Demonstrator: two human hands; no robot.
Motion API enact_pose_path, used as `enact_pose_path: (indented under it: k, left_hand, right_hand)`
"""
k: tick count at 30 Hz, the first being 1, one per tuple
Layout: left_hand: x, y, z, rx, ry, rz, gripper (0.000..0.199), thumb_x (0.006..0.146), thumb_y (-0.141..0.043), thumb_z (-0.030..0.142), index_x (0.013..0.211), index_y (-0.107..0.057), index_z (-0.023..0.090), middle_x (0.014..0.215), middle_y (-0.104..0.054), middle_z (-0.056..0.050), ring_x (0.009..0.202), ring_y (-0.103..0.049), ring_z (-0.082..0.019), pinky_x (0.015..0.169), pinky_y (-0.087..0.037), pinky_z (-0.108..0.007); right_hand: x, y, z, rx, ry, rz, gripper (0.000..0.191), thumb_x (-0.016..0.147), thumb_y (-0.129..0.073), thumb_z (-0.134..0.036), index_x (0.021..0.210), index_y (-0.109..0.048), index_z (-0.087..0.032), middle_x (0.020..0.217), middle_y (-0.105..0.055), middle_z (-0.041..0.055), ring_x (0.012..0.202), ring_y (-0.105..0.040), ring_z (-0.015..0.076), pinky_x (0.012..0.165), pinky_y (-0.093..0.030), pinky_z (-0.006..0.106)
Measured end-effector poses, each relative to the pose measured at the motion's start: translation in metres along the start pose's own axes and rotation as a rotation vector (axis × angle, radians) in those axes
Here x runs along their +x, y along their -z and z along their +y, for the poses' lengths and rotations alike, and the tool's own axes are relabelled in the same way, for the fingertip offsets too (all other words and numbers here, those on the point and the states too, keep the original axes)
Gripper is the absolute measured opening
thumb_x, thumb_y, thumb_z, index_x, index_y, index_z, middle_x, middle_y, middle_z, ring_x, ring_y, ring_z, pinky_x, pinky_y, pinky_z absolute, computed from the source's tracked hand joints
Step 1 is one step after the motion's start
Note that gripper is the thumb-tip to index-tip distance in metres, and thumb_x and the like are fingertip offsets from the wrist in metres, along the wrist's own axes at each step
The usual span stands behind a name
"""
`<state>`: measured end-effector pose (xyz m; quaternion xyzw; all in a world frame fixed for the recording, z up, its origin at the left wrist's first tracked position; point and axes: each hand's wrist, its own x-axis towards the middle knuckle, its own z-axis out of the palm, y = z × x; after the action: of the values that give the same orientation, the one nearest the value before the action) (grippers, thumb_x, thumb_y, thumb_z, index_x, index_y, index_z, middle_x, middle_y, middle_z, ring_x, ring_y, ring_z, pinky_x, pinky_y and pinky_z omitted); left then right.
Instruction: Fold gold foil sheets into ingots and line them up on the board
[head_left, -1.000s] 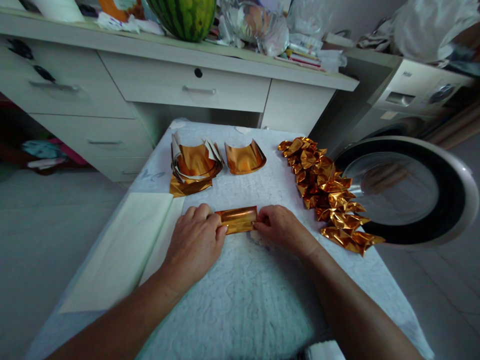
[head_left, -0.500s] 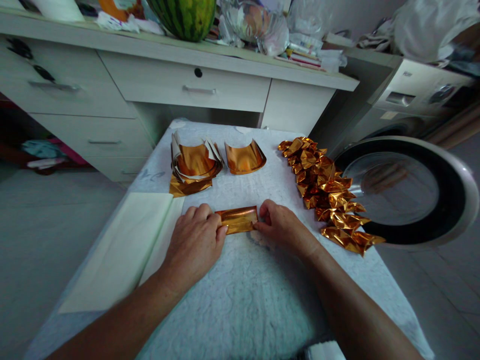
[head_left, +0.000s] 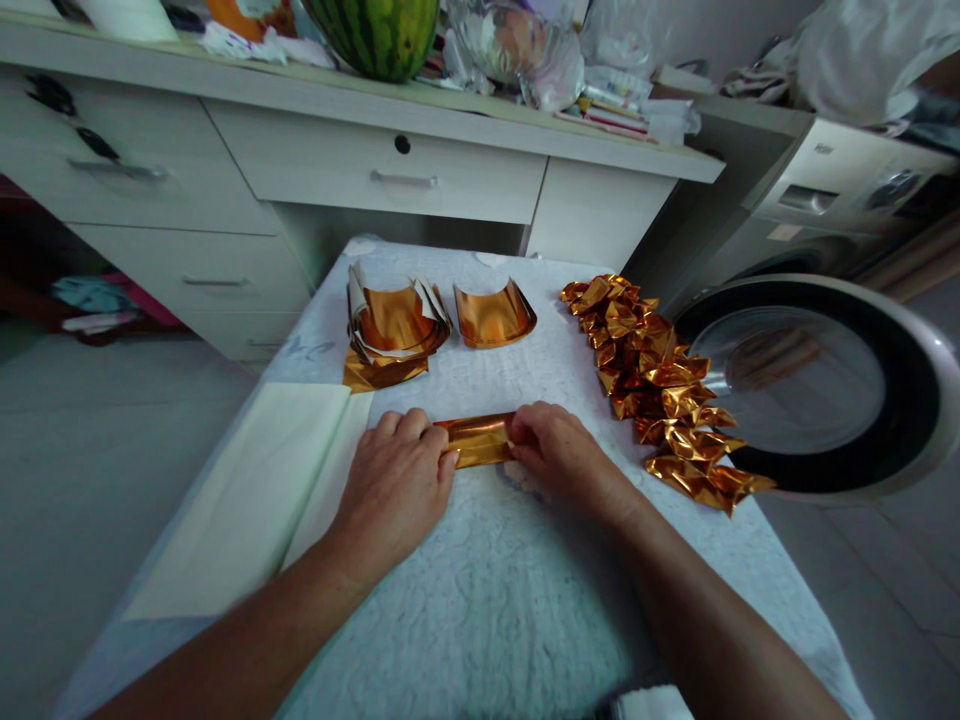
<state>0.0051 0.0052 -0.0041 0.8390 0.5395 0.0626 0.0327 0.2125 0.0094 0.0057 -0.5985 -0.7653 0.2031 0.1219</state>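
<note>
A shiny gold foil paper (head_left: pixel 482 440), rolled or folded into a short flat strip, lies crosswise on the cloth-covered table between my hands. My left hand (head_left: pixel 397 475) is closed on its left end, thumb along the near edge. At the right end my right hand (head_left: pixel 559 455) pinches the foil, its fingers curled. Beyond them sit a stack of curved gold foil sheets (head_left: pixel 396 318) with pale backs and one separate curved foil sheet (head_left: pixel 495 315). A row of twisted gold foil pieces (head_left: pixel 652 370) runs along the table's right side.
Pale folded paper (head_left: pixel 244 500) lies at the left of the table (head_left: pixel 465 620). Behind stands a white drawer counter (head_left: pixel 360 120) bearing a watermelon (head_left: pixel 379 35) and a glass bowl (head_left: pixel 502 40). An open washing machine door (head_left: pixel 911 390) reaches close to the table's right edge.
My right hand has moved slightly inward over the foil's right end, and its fingers now cover that end. My left hand keeps its hold. The whole view has shifted slightly.
</note>
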Motion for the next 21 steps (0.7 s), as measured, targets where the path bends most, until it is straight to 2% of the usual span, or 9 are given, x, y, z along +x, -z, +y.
enact_pose_path:
  k: [4,6,11,14,17,21]
  left_hand:
    - [-0.001,-0.001,-0.001,-0.001,0.000,0.006,0.019,0.092,-0.049,0.029,0.084,-0.063,0.019,0.091,-0.059,-0.008,0.090,-0.051,-0.028,0.079,-0.043,-0.042]
    - [-0.001,-0.002,-0.001,0.000,0.001,0.007,0.017,0.092,-0.050,0.029,0.084,-0.061,0.019,0.091,-0.058,-0.008,0.089,-0.051,-0.027,0.079,-0.042,-0.042]
    - [-0.001,-0.002,0.001,-0.025,0.019,0.023,0.009,0.091,-0.051,0.026,0.088,-0.056,0.019,0.091,-0.055,-0.008,0.090,-0.049,-0.027,0.078,-0.041,-0.041]
    - [-0.003,-0.003,0.000,-0.057,0.035,0.040,0.006,0.090,-0.051,0.024,0.091,-0.054,0.019,0.093,-0.054,-0.007,0.091,-0.048,-0.027,0.079,-0.040,-0.041]
    - [-0.005,-0.005,-0.003,-0.089,0.043,0.031,0.003,0.090,-0.050,0.021,0.090,-0.053,0.020,0.094,-0.052,-0.007,0.091,-0.047,-0.026,0.079,-0.040,-0.040]
    - [-0.005,-0.006,-0.006,-0.141,0.023,0.018,0.007,0.090,-0.048,0.018,0.090,-0.054,0.021,0.095,-0.052,-0.006,0.090,-0.045,-0.025,0.081,-0.041,-0.039]
  right_hand:
    - [-0.001,-0.006,-0.003,-0.052,0.216,0.012,0.017,0.085,-0.052,-0.008,0.079,-0.063,-0.018,0.084,-0.062,0.0035,0.079,-0.051,0.0164,0.074,-0.035,0.028]
    - [-0.001,-0.008,-0.006,-0.040,0.265,-0.008,0.022,0.083,-0.049,-0.003,0.079,-0.064,-0.018,0.084,-0.062,0.0033,0.080,-0.052,0.0161,0.075,-0.036,0.028]
    - [-0.002,-0.011,-0.015,-0.023,0.196,-0.002,0.020,0.078,-0.048,-0.002,0.079,-0.062,-0.016,0.086,-0.063,0.0043,0.085,-0.055,0.0166,0.079,-0.039,0.027]
    - [-0.002,-0.014,-0.022,-0.083,0.132,0.031,0.011,0.084,-0.051,-0.012,0.080,-0.060,-0.016,0.086,-0.063,0.0055,0.084,-0.055,0.0179,0.081,-0.040,0.030]
    - [-0.002,-0.018,-0.028,-0.149,0.077,0.066,0.017,0.092,-0.050,-0.025,0.082,-0.060,-0.017,0.086,-0.063,0.0060,0.082,-0.055,0.0190,0.079,-0.039,0.032]
    - [-0.002,-0.020,-0.035,-0.211,0.021,0.076,0.025,0.093,-0.053,-0.039,0.084,-0.061,-0.018,0.090,-0.063,0.0073,0.082,-0.055,0.0212,0.076,-0.038,0.035]
